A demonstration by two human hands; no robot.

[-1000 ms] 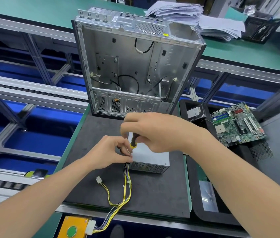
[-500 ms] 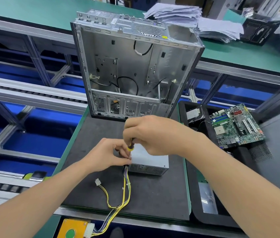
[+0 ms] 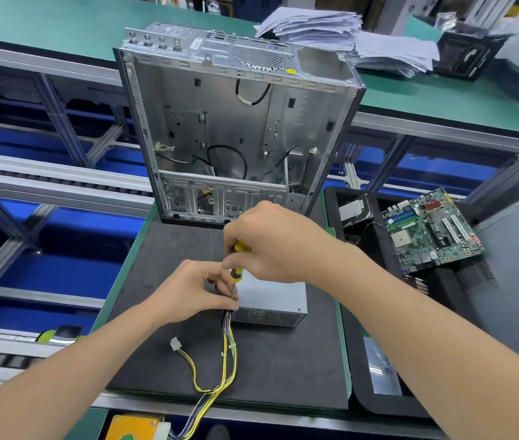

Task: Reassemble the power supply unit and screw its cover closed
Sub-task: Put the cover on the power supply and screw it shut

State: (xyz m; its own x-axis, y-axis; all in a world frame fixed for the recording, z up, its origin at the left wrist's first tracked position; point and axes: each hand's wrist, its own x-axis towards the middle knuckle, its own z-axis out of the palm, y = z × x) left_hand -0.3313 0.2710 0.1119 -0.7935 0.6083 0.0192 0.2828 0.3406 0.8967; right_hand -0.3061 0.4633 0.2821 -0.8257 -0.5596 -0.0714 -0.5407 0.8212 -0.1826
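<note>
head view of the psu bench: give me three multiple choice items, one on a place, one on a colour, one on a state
1. Where is the motherboard?
A. inside the computer case
B. right of the black mat
C. on the paper stack

2. What colour is the screwdriver handle?
A. yellow and black
B. red
C. blue

3. What is the right hand doing?
A. lying flat on the mat
B. holding the motherboard
C. gripping the screwdriver

Answers:
1. B: the board lies beyond the mat's right edge.
2. A: yellow with black bands shows below the fingers.
3. C: its fingers curl round the handle, with the shaft pointing down at the power supply unit.
</note>
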